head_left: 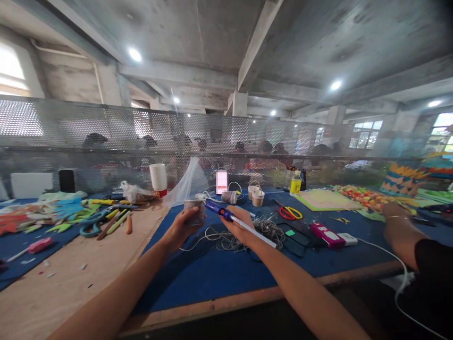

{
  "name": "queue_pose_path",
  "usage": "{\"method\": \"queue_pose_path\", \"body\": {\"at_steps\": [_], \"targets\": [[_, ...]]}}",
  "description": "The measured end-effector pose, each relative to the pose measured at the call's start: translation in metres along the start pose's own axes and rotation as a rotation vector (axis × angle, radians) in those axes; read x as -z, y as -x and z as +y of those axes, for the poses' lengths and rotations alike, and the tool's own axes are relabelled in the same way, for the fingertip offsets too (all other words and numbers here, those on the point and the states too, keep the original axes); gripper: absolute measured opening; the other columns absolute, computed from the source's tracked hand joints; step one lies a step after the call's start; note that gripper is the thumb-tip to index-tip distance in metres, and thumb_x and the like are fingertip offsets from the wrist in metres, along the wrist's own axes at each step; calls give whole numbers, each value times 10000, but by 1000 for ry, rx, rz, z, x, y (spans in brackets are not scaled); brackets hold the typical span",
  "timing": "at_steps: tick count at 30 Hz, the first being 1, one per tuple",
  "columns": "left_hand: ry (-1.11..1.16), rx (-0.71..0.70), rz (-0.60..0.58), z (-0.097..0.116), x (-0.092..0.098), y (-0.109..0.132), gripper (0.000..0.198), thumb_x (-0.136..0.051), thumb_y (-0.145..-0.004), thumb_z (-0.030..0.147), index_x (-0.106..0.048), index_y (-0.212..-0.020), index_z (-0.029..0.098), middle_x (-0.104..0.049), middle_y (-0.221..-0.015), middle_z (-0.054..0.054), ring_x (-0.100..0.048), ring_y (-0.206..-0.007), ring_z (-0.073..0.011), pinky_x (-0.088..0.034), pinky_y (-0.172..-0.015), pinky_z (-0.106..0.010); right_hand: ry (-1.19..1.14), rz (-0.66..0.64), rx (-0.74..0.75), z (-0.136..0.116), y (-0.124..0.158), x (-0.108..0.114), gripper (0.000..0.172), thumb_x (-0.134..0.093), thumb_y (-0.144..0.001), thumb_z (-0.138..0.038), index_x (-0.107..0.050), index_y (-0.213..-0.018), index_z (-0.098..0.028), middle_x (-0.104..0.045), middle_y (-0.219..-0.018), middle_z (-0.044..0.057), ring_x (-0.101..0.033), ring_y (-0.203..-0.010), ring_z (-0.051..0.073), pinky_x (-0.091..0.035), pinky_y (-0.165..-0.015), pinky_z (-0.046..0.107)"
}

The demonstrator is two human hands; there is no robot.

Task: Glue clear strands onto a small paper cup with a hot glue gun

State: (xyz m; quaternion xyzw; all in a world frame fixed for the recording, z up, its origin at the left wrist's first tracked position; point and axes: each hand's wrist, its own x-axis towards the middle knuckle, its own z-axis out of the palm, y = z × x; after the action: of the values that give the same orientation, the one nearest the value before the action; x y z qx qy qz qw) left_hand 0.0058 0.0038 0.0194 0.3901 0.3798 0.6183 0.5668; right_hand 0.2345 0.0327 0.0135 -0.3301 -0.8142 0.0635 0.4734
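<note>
Head view: the left hand (187, 223) has its fingers clamped on one wrapped cup (194, 207) above the tabletop (198, 283); the right hand (239, 226) grips one glue gun (214, 207), probably, its tip blurred; a slip could burn the left fingers; beyond sit two handled cups (258, 198), one toppled cup (230, 197).

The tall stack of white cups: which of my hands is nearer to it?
Left. The left hand, gripping a round greyish cup, is in front and right of the stack; the right hand, holding a blue glue gun, is farther right.
</note>
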Motion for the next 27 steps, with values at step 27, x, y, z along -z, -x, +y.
{"method": "queue_pose_path", "body": {"at_steps": [27], "targets": [[53, 0, -98, 0, 0, 4, 274, -740, -857, 274, -761, -1087, 127, -802, -1026, -119, -766, -866, -241, -649, -740, -336, 524, -248, -588, 67, -3, -11, 372, -597, -977, -258, -562, -1311, -98, -621, -1344, 208, -614, -1258, 304, -458, -1009, 351]]}}
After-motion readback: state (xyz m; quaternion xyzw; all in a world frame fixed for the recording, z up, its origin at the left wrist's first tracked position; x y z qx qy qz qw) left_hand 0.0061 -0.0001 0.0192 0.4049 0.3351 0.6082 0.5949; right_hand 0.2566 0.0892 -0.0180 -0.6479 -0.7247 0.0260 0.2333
